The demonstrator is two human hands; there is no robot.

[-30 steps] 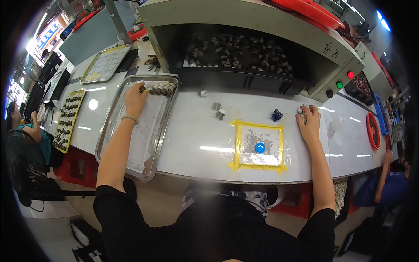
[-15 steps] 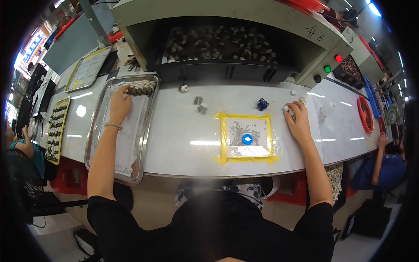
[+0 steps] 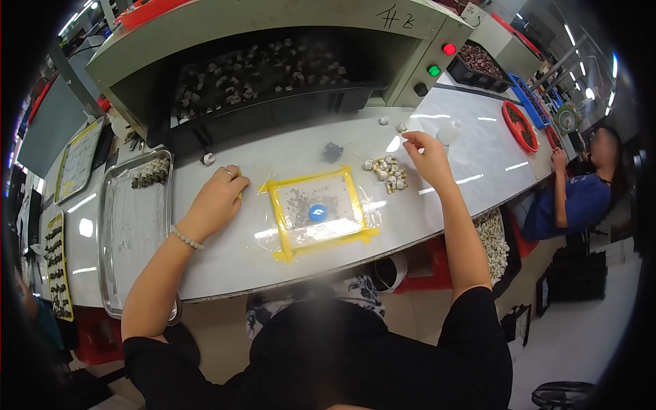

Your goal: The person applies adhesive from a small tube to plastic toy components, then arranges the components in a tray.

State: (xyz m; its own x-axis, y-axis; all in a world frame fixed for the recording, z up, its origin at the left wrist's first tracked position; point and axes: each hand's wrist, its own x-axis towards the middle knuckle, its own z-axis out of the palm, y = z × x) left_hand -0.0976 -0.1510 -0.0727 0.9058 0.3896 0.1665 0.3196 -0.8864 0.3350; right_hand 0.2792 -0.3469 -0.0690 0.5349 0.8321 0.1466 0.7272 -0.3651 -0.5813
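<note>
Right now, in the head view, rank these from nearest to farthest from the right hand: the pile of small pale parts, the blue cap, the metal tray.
1. Pile of pale parts: just left of the right hand, on the bench.
2. Blue cap: further left, inside the yellow-taped square.
3. Metal tray: far left, beyond the left hand.

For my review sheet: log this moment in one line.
left hand on bench, near tray | right hand over parts pile | yellow-taped square between
</note>
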